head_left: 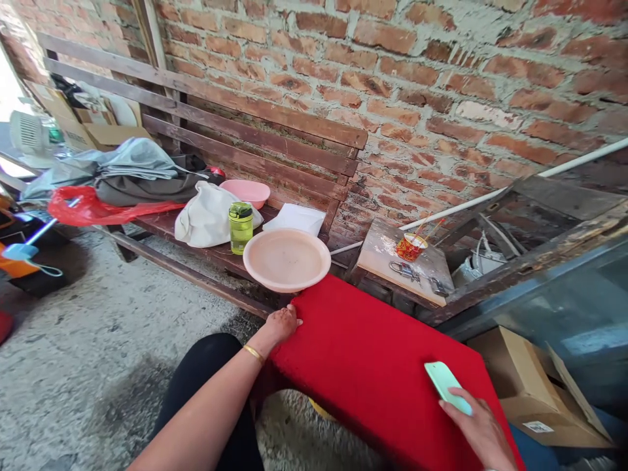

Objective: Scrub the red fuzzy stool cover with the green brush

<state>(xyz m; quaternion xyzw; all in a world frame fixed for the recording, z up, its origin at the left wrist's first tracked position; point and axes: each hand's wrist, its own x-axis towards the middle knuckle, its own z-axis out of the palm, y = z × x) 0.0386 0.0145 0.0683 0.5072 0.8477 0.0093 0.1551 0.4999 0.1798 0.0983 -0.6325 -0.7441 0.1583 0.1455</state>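
Note:
A red cloth (373, 360) lies over the surface in front of me. At its near left edge, close below the basin, my left hand (283, 323) is closed on the cloth, its fingers partly hidden. My right hand (478, 422) grips a mint-green brush (447, 386) with a smooth oblong back, low over the right part of the cloth; the underside of the brush is hidden. Beyond my left hand stands a pale pink basin (287, 258) holding cloudy liquid, at the cloth's far left corner.
A wooden bench (196, 281) along the brick wall bears a green bottle (241, 229), a white bag (201, 216), a pink bowl (248, 191) and clothes (142, 163). A patterned paper cup (410, 248) stands on a small board. An open cardboard box (520, 373) sits at the right.

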